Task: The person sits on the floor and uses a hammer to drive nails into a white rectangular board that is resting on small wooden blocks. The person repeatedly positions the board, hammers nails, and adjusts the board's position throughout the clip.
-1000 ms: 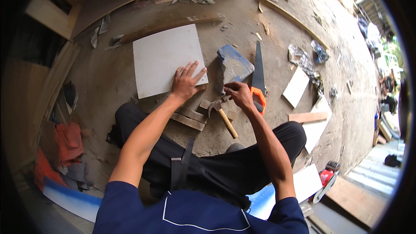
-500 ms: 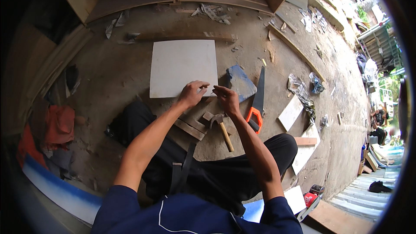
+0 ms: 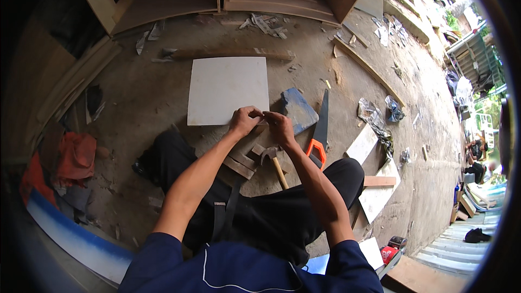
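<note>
My left hand (image 3: 246, 121) is closed at the near right corner of a white square board (image 3: 228, 89), fingertips pinched together. Close against it, my right hand (image 3: 279, 128) is closed too, its fingertips meeting those of the left. Whatever lies between the fingers is too small to make out. Below the hands, a claw hammer (image 3: 279, 170) with a wooden handle leans on short wood blocks (image 3: 241, 164). Right of my right hand lies a blue-painted slab (image 3: 299, 110), and beside it a handsaw (image 3: 321, 135) with an orange and black handle.
A long wood strip (image 3: 233, 54) lies beyond the board, another strip (image 3: 372, 73) at the right. White board offcuts (image 3: 362, 144) and crumpled plastic (image 3: 370, 110) lie right of the saw. Wooden cabinets (image 3: 279, 2) stand at the far side. Orange cloth (image 3: 76, 154) lies at the left.
My hands have come together, fingertips now touching near the board's corner. The whole view has shifted slightly, with the board and cabinets sitting a little lower in the picture.
</note>
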Motion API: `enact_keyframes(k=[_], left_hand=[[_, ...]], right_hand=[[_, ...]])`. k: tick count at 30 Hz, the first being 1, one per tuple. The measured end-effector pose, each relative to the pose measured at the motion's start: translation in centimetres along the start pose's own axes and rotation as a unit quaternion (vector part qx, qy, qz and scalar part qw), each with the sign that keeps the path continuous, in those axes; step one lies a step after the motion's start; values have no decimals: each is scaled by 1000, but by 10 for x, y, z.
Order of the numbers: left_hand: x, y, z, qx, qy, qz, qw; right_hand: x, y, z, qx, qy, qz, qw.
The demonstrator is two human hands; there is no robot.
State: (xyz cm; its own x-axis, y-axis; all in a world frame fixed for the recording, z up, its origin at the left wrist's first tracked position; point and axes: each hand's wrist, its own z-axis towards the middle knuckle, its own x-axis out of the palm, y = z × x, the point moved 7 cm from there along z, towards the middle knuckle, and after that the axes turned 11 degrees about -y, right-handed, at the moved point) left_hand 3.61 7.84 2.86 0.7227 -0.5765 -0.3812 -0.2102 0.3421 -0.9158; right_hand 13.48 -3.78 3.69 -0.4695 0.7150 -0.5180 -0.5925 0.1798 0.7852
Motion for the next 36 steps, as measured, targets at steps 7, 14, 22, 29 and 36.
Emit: enact_keyframes(k=[7,14,22,29,36], left_hand=[[2,-4,-6,-16,2,76,997],[-4,3,-6,-12,-11,-21,1000],[0,10,7,-61,52,-148,986],[-11,-11,-5,129,-5,101,987],[-5,-2,-6,90,5,81,993]], right_hand=[[-4,32,-2,-86,42,-36,995],[-34,-10,-10,97,-37,-7,995],[-33,-136,-123,359,189,-244,881],[-16,-112,-153,324,308,-267,854],[-4,-118,-171,261,274,-251,891]])
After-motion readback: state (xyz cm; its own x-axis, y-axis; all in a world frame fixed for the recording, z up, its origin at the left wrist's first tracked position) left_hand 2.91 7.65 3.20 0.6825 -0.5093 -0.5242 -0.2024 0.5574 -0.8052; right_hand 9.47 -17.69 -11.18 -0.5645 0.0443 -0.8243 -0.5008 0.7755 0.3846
